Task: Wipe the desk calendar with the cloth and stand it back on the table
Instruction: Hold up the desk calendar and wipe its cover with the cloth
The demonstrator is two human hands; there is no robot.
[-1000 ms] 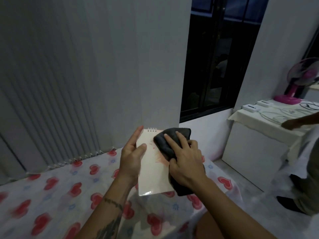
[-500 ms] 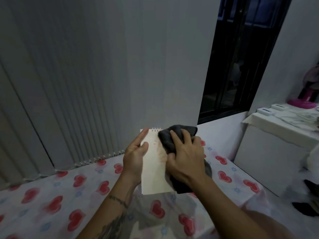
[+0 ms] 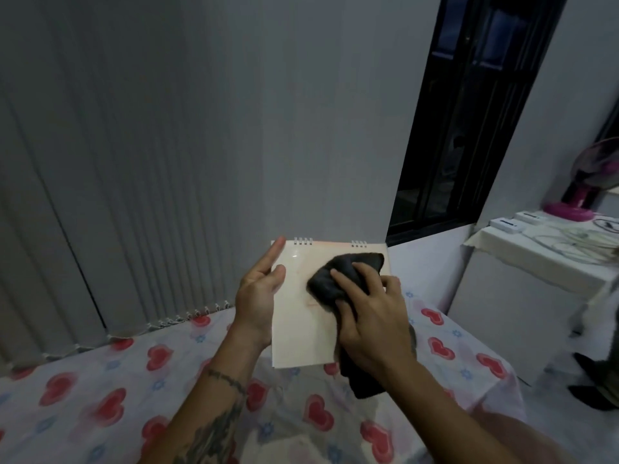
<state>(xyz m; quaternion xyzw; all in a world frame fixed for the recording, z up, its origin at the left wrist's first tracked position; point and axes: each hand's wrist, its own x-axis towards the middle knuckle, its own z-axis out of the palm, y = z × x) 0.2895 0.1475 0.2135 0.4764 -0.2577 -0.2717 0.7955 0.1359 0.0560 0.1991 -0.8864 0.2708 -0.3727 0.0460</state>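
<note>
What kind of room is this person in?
Probably a room in a home: a heart-print tablecloth, vertical blinds by a dark window, and a pink desk fan on a side table with cables.

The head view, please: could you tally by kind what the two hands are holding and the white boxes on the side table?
Desk calendar: 1, gripped by the left hand.
Dark cloth: 1, pressed on it by the right hand.
White boxes: 2.
Total: 4.
</note>
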